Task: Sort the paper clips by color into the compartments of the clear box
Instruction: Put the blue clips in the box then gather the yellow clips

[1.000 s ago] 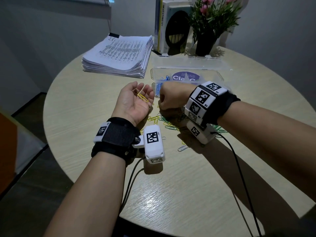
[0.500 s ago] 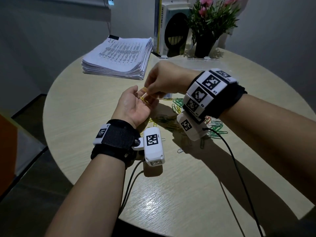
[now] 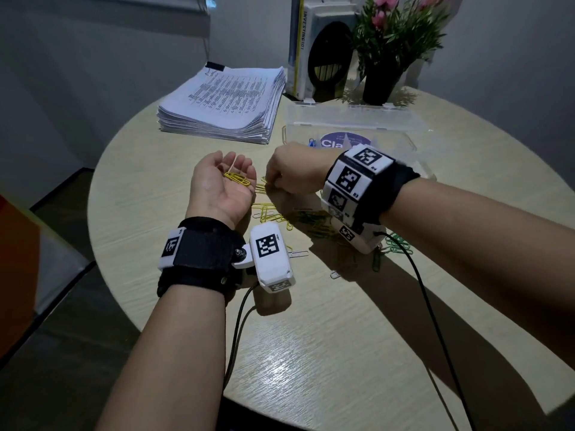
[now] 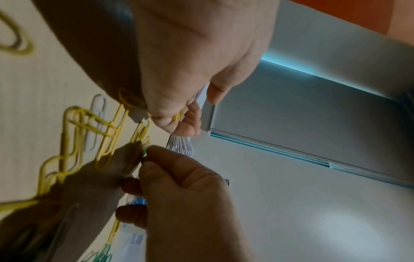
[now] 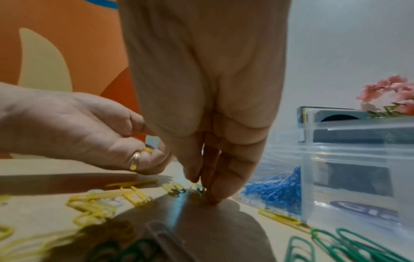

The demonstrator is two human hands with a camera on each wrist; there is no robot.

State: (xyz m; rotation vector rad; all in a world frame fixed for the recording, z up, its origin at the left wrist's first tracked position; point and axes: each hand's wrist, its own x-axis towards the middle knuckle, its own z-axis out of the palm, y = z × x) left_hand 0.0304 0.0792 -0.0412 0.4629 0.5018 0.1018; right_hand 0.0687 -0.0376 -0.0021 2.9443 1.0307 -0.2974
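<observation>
The right hand point(image 3: 292, 174) is coming back down to the table point(image 3: 311, 353) after lifting over to the left palm half a second ago, where it was dropping off a yellow clip. Its fingertips point(image 5: 212, 198) are now pressing together on the tabletop at a small tangle of clips just left of the clear box; whether a clip is actually pinched yet I cannot tell, as the tips are hiding it.

The left hand point(image 3: 221, 185) is staying palm up and loosely cupped, just left of the right hand, with the gathered yellow clips point(image 3: 238, 178) lying in its hollow and its fingers curling slightly over them.

More loose yellow clips point(image 3: 269, 213) are lying on the table near the wrists, with green clips point(image 3: 398, 244) further right. The clear box point(image 3: 413, 144) is sitting open at the far side, with blue clips point(image 5: 275, 191) already piled in its left compartment.

So the blue seems done, and the yellow batch is growing one clip at a time; judging by this, the palmful is still to be tipped into a compartment
</observation>
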